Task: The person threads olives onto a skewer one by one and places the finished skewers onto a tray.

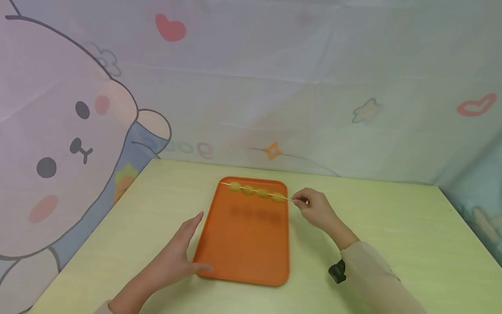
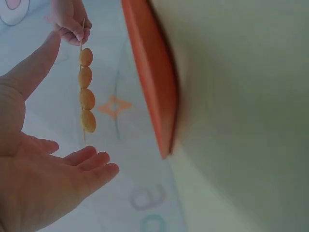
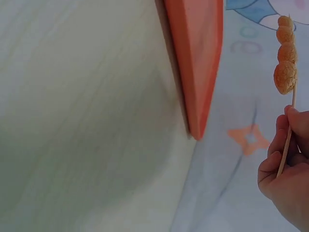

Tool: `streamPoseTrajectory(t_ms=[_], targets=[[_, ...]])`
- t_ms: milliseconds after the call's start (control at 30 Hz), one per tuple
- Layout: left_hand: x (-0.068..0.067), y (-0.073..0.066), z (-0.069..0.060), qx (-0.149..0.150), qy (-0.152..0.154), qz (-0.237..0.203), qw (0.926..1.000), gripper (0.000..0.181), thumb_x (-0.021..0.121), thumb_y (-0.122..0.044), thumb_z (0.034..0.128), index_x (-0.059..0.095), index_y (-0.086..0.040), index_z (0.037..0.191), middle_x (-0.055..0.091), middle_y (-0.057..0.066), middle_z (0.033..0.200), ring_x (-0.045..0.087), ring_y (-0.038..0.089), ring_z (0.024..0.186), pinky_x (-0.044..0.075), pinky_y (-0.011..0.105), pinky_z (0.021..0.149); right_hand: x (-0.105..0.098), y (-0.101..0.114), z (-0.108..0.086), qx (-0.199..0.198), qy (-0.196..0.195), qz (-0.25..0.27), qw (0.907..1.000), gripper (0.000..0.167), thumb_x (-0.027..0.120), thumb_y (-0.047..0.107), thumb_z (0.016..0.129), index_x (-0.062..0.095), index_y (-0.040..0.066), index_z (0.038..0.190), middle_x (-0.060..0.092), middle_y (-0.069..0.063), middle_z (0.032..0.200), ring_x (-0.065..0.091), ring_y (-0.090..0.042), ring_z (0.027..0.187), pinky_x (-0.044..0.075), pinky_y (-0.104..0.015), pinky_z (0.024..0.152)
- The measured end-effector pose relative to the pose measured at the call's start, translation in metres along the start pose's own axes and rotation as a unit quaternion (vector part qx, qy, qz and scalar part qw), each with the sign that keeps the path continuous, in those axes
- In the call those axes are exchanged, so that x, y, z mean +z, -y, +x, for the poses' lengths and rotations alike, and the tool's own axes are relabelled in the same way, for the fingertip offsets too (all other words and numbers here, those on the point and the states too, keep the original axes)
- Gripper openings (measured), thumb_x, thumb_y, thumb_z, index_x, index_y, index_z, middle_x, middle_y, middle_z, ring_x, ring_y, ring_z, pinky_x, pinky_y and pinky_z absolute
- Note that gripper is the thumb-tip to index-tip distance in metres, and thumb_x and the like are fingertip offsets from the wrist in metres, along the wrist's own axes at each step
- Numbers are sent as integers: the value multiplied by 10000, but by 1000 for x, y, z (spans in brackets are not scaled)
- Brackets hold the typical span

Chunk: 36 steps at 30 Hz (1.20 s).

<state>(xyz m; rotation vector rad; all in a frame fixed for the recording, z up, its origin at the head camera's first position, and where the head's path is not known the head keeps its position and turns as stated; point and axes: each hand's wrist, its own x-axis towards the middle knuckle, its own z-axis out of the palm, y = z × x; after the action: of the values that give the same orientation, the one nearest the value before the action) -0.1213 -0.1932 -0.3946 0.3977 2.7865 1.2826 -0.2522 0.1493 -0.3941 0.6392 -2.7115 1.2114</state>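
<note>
A thin wooden skewer with several yellowish round pieces, a skewer of balls (image 1: 262, 192), is held above the far end of an orange tray (image 1: 243, 248). My right hand (image 1: 315, 209) pinches its bare stick end between thumb and fingers, just right of the tray. The right wrist view shows the stick crossing the curled fingers (image 3: 277, 159), with the balls (image 3: 286, 77) beyond them. At the tray's near left side, my left hand (image 1: 176, 257) holds nothing, thumb and fingers spread apart. In the left wrist view its fingers (image 2: 91, 166) are extended.
The tray lies on a pale yellow-green table (image 1: 376, 213). A cloth backdrop (image 1: 251, 78) with a cartoon bear, hearts and stars hangs behind the table's far edge. A black strap piece (image 1: 337, 271) shows at the right wrist.
</note>
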Motion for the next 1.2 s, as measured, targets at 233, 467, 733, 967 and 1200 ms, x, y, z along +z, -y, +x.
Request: streamPoseTrajectory(t_ms=[233,467,733,967,1200], targets=[[4,16,-2,-611,432,-59,9972,1277,930,-321,581,129,-103,1551,187,212,1563,204,419,1422,241,606,1095,20,-14,10,792,373,-47,9962,146,570,41,949,661,-34,1035,635,-144,989,551,-251,861,481,-361,733],[5,24,4,-470,627,108,9969,1283,941,-298,559,153,-10,1530,237,255,1534,221,431,1411,228,592,1104,30,-25,16,1180,553,-130,9914,177,561,20,927,665,-77,1032,656,-203,1030,592,-293,913,508,-409,796],[5,29,6,-306,847,127,9959,1246,934,-226,577,155,70,1504,235,293,1521,213,447,1407,204,584,1112,36,-33,18,1211,622,-217,9904,155,579,15,906,684,-74,979,673,-187,970,580,-259,855,503,-379,755],[5,32,8,-413,919,148,9948,1161,902,-152,633,167,64,1505,241,277,1527,225,420,1413,208,559,1123,36,-31,19,1304,706,-192,9888,174,587,33,911,689,-71,1008,675,-182,986,586,-259,863,511,-365,744],[4,33,8,-434,919,146,9947,1151,901,-152,637,175,64,1503,257,267,1523,236,411,1411,210,553,1125,35,-31,20,1253,781,-195,9888,181,587,43,916,696,-59,1018,678,-169,982,575,-237,833,502,-343,708]])
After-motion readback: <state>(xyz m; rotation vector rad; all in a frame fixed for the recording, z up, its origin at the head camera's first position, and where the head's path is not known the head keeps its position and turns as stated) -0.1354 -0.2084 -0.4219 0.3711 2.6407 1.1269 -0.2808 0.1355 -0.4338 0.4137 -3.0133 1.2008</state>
